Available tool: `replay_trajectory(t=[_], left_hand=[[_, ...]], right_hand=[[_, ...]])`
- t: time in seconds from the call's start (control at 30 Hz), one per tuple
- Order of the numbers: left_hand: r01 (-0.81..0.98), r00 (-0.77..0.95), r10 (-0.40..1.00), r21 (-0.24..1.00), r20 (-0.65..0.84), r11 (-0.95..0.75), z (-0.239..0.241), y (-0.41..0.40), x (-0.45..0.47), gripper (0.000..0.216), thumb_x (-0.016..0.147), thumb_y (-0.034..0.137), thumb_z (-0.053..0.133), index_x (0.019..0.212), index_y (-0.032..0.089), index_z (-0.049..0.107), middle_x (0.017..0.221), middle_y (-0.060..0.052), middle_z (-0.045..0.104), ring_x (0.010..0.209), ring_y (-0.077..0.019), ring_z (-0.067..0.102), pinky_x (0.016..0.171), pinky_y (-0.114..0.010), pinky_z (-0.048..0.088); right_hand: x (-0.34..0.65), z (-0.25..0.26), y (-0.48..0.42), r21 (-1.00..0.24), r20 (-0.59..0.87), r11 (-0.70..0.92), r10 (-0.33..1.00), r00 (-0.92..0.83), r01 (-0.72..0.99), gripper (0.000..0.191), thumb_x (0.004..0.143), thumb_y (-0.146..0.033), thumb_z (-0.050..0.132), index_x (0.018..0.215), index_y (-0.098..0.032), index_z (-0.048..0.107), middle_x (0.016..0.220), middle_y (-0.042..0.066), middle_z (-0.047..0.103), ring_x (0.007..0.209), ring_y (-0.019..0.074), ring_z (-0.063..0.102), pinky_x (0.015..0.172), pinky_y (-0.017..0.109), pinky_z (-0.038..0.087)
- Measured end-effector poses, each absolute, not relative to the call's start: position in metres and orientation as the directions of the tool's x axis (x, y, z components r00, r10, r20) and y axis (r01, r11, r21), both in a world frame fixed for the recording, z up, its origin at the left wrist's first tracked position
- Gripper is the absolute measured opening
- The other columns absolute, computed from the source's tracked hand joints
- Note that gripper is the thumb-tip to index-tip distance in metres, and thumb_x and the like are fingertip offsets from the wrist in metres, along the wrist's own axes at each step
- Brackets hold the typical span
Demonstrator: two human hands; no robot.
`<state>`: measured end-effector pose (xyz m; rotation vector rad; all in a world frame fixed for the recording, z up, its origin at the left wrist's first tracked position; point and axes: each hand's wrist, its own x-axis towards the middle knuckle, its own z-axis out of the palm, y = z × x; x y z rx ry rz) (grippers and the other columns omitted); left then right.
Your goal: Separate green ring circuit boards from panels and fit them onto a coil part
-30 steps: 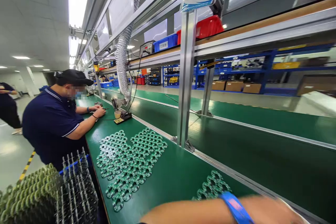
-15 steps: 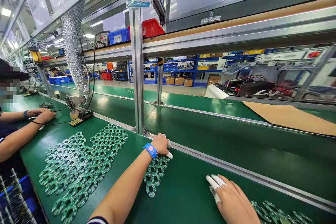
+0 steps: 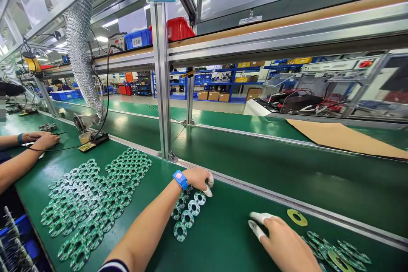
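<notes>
Left hand (image 3: 198, 178) curled on small ring board panel (image 3: 186, 212), grip unclear; right hand (image 3: 282, 242) flat, empty; panel probably thin, light, brittle, take by edges

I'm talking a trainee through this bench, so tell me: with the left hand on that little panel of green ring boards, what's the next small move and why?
Probably close the left hand on the small panel of ring boards and lift its near edge. The hand rests curled on the panel's far end, the panel lies flat on the green mat, and the right hand lies open beside it, holding nothing.
</notes>
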<state>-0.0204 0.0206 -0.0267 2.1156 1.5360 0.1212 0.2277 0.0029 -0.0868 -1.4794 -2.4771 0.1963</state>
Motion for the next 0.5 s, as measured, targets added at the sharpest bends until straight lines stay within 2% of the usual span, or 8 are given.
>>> replay_trajectory(t=[0.07, 0.1, 0.17, 0.23, 0.3, 0.37, 0.43, 0.5], left_hand=[[0.763, 0.455, 0.87, 0.586, -0.188, -0.273, -0.021, 0.019, -0.013, 0.029, 0.07, 0.016, 0.072, 0.097, 0.015, 0.063, 0.093, -0.002, 0.065, 0.085, -0.015, 0.059, 0.076, -0.025, 0.047], [0.7, 0.481, 0.865, 0.656, -0.142, -0.281, -0.019, 0.018, -0.01, 0.035, 0.073, 0.015, 0.069, 0.106, 0.017, 0.06, 0.097, -0.002, 0.065, 0.084, -0.0121, 0.059, 0.074, -0.021, 0.047], [0.547, 0.443, 0.896, 0.795, -0.01, -0.261, -0.017, 0.018, -0.002, 0.043, 0.076, 0.012, 0.065, 0.117, 0.016, 0.055, 0.101, -0.004, 0.064, 0.081, -0.0102, 0.059, 0.071, -0.019, 0.047], [0.401, 0.306, 0.946, 0.887, 0.108, -0.231, -0.018, 0.019, 0.004, 0.042, 0.077, 0.013, 0.063, 0.118, 0.013, 0.055, 0.099, -0.008, 0.065, 0.076, -0.0108, 0.059, 0.068, -0.021, 0.047], [0.337, 0.155, 0.972, 0.915, 0.176, -0.219, -0.023, 0.023, 0.009, 0.037, 0.078, 0.015, 0.06, 0.115, 0.01, 0.058, 0.098, -0.01, 0.064, 0.075, -0.0119, 0.059, 0.068, -0.023, 0.047], [0.359, 0.057, 0.975, 0.907, 0.213, -0.219, -0.029, 0.027, 0.012, 0.033, 0.082, 0.019, 0.056, 0.113, 0.01, 0.059, 0.099, -0.01, 0.064, 0.076, -0.0131, 0.059, 0.069, -0.025, 0.048], [0.384, -0.015, 0.97, 0.897, 0.242, -0.218, -0.032, 0.029, 0.015, 0.031, 0.084, 0.02, 0.051, 0.112, 0.01, 0.059, 0.097, -0.01, 0.064, 0.076, -0.0148, 0.059, 0.069, -0.028, 0.049], [0.42, -0.063, 0.958, 0.878, 0.279, -0.228, -0.033, 0.025, 0.019, 0.032, 0.086, 0.018, 0.046, 0.114, 0.01, 0.058, 0.1, -0.012, 0.063, 0.083, -0.0172, 0.058, 0.073, -0.031, 0.049]], right_hand=[[0.22, -0.089, -0.003, -0.431, 0.121, 0.465, 0.879, -0.461, 0.773, 0.044, 0.077, -0.04, 0.037, 0.098, -0.018, 0.069, 0.101, 0.011, 0.067, 0.091, 0.0288, 0.062, 0.077, 0.038, 0.05], [0.216, -0.089, -0.005, -0.531, 0.093, 0.449, 0.874, -0.477, 0.719, 0.045, 0.076, -0.043, 0.036, 0.095, -0.018, 0.069, 0.096, 0.011, 0.068, 0.087, 0.0271, 0.063, 0.074, 0.035, 0.05], [0.21, -0.087, -0.009, -0.703, 0.002, 0.377, 0.849, -0.529, 0.603, 0.047, 0.076, -0.05, 0.034, 0.083, -0.018, 0.069, 0.071, 0.008, 0.067, 0.062, 0.0217, 0.062, 0.055, 0.029, 0.05], [0.207, -0.08, -0.012, -0.806, -0.061, 0.293, 0.822, -0.566, 0.513, 0.047, 0.074, -0.054, 0.036, 0.066, -0.018, 0.064, 0.049, 0.003, 0.056, 0.042, 0.0163, 0.051, 0.04, 0.024, 0.042], [0.206, -0.072, -0.012, -0.861, -0.011, 0.287, 0.816, -0.578, 0.421, 0.043, 0.071, -0.055, 0.044, 0.058, -0.018, 0.061, 0.047, 0.002, 0.054, 0.044, 0.0156, 0.051, 0.044, 0.023, 0.044], [0.208, -0.065, -0.011, -0.877, 0.076, 0.331, 0.812, -0.579, 0.349, 0.036, 0.069, -0.052, 0.053, 0.062, -0.018, 0.064, 0.057, 0.003, 0.062, 0.059, 0.0189, 0.058, 0.057, 0.024, 0.049], [0.211, -0.064, -0.007, -0.866, 0.107, 0.361, 0.81, -0.577, 0.345, 0.033, 0.069, -0.049, 0.056, 0.067, -0.019, 0.068, 0.065, 0.003, 0.066, 0.069, 0.0219, 0.061, 0.065, 0.025, 0.051], [0.215, -0.069, -0.001, -0.839, 0.129, 0.381, 0.833, -0.539, 0.389, 0.034, 0.07, -0.049, 0.053, 0.068, -0.02, 0.069, 0.062, 0.003, 0.066, 0.07, 0.0237, 0.062, 0.064, 0.027, 0.052]])
